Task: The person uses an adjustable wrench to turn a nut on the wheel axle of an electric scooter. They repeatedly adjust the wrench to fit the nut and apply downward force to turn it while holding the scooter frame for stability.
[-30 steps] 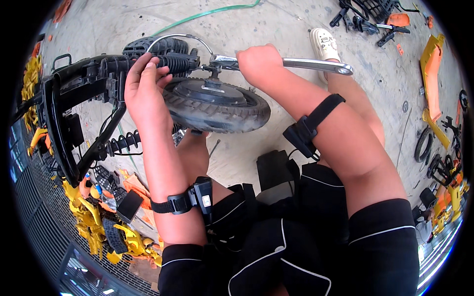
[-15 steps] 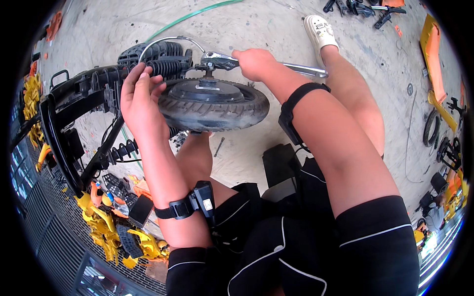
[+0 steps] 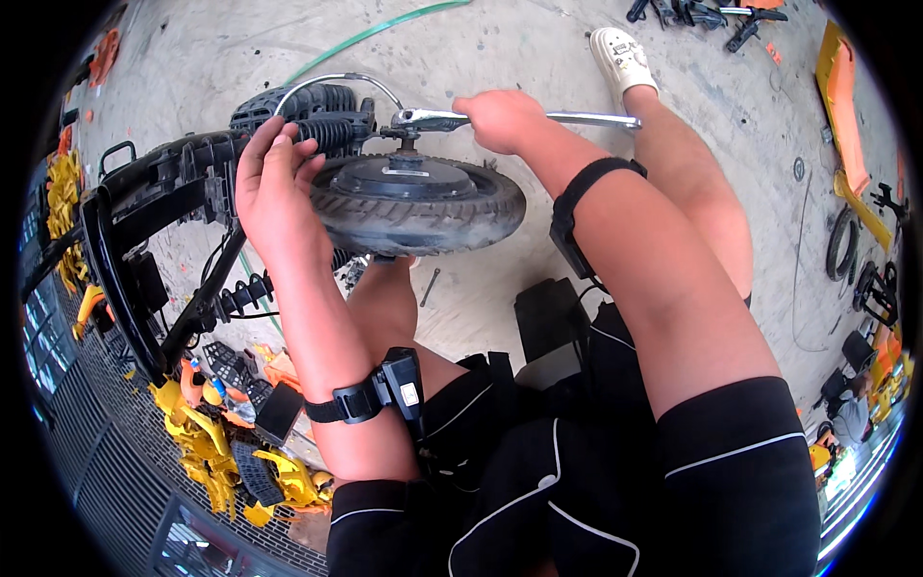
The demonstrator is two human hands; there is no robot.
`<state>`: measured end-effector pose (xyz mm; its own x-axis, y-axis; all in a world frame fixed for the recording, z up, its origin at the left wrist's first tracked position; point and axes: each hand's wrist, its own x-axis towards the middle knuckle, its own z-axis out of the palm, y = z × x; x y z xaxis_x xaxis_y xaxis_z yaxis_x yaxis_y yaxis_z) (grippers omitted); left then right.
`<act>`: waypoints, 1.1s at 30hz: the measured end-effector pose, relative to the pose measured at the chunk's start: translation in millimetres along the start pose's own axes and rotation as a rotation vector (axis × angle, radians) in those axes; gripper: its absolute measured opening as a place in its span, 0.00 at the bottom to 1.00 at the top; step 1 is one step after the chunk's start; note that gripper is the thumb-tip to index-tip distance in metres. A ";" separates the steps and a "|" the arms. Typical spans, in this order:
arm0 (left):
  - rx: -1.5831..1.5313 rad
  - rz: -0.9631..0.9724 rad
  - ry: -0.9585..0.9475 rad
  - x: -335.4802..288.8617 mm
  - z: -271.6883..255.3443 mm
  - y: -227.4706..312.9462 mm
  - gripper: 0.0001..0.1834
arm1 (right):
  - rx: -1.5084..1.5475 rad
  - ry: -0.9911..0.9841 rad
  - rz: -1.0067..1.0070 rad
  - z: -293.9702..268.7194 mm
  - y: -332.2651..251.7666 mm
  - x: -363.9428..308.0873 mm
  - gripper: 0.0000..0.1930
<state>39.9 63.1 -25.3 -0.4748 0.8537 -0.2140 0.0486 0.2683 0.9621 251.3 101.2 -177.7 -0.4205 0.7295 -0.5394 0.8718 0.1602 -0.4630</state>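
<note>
My right hand (image 3: 495, 120) is closed round a long chrome ratchet wrench (image 3: 591, 119). The wrench's head sits on the axle fitting above the wheel (image 3: 413, 207), a black tyre lying nearly flat around a dark hub. At the wheel's left edge is my left hand (image 3: 279, 192), its fingers stretched out and a little bent beside the black coil shock absorber (image 3: 322, 133). A grey cable (image 3: 336, 76) arches from near those fingertips to the axle. Whether the fingers press on the cable or the shock cannot be made out.
The black scooter frame (image 3: 120, 231) extends left from the wheel. A small spanner (image 3: 430, 287) lies on the concrete below the wheel. Yellow parts (image 3: 197, 433) are heaped at lower left. Orange and yellow panels (image 3: 839, 106) and a loose tyre (image 3: 842, 245) lie at far right.
The wrench's outer end has swung slightly away from me, and my right hand has risen a little with it. My left hand stays beside the wheel.
</note>
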 end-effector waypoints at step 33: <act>0.011 -0.015 -0.018 -13.5 -19.4 7.2 0.17 | 0.026 0.042 0.040 -98.9 -16.6 -59.0 0.14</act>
<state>29.6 44.9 -12.3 -0.4595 0.8574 -0.2316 0.0514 0.2860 0.9569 286.5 121.2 -68.6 -0.3745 0.7622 -0.5280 0.8805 0.1139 -0.4601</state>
